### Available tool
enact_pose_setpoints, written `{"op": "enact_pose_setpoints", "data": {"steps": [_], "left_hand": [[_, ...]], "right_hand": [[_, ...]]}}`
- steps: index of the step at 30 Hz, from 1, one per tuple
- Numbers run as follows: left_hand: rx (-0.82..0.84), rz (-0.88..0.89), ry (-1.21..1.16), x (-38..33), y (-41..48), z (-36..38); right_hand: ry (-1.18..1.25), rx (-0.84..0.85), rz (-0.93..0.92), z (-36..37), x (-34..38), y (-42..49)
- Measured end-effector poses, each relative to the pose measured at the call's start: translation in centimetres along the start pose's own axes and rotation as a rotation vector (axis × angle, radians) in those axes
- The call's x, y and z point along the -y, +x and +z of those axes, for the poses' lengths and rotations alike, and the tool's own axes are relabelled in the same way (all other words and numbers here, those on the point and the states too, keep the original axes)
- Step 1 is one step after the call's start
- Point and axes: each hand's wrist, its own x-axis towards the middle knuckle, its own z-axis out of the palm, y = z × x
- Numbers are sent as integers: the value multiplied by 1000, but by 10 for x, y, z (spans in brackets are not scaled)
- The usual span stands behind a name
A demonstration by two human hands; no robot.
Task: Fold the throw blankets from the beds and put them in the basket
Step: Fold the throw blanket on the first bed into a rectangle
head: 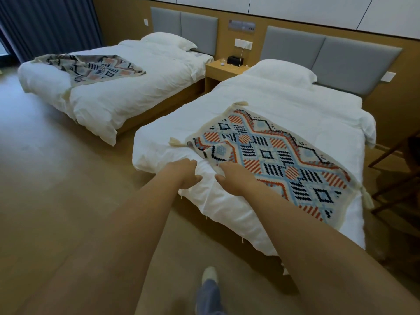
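Note:
A patterned throw blanket [272, 155] in orange, blue and black lies spread across the foot half of the near bed [284, 98], with tassels at its corners. A second, similar throw blanket [97, 67] lies rumpled on the far bed [136, 92] at the left. My left hand [185, 173] hovers over the white duvet just left of the near blanket, fingers curled loosely, holding nothing. My right hand [234, 178] rests at the blanket's near-left edge, fingertips touching its cream border and thumb spread apart. No basket is in view.
A wooden nightstand [222, 71] with a dark box stands between the beds. A dark wooden frame [395, 178] stands by the near bed's right side. Blue curtains [45, 26] hang at the far left. Wood floor runs along the beds' feet, with my shoe [209, 276] on it.

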Motion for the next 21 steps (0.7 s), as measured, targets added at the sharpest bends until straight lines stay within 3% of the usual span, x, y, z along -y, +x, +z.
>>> {"op": "enact_pose_setpoints", "data": {"steps": [6, 11, 21], "left_hand": [[7, -32, -10, 41, 115, -5], [130, -44, -48, 68, 202, -6], [221, -4, -69, 135, 348, 3]], "right_hand": [[69, 14, -8, 6, -16, 120], [123, 100, -2, 8, -28, 218], [189, 182, 41, 35, -37, 372]]}}
